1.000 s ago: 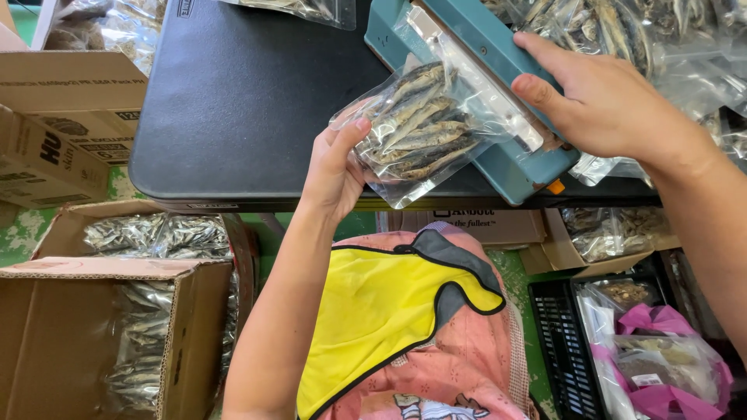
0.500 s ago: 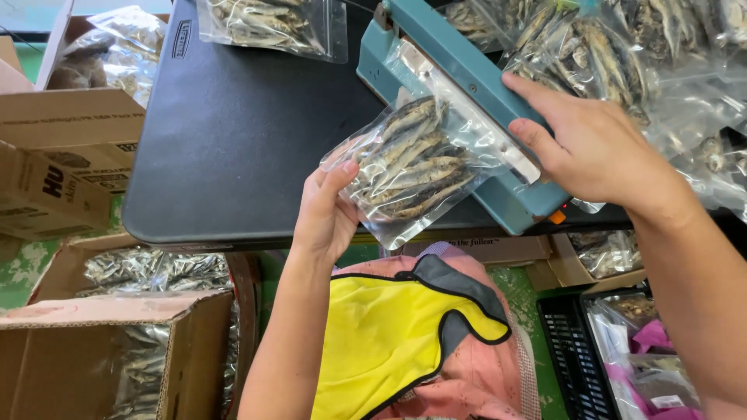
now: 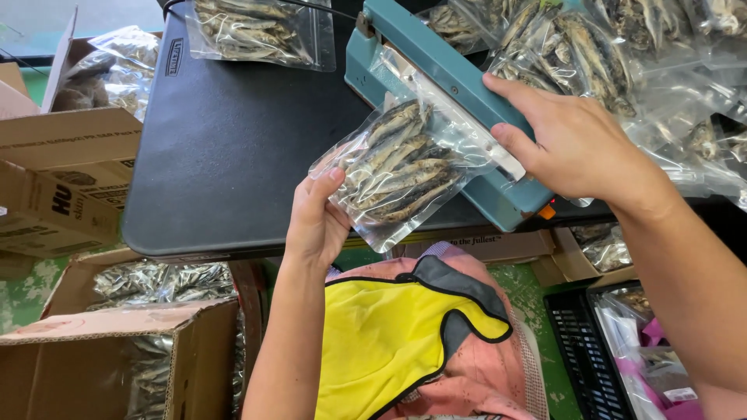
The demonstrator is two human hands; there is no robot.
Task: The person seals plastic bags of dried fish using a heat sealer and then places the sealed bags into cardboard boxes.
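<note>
Hands: two, left (image 3: 315,222), right (image 3: 576,144)
Sealers (image 3: 436,85): one
Crates (image 3: 583,350): one

Teal heat sealer (image 3: 459,101); black table (image 3: 233,155); clear bag (image 3: 401,167) of silvery-brown dried fish; yellow-pink apron (image 3: 412,334), dark trim.

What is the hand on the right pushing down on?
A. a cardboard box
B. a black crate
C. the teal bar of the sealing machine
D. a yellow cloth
C: the right hand lies flat on the teal bar of the sealing machine, while the left hand holds the clear bag of dried fish with its open end under that bar.
</note>
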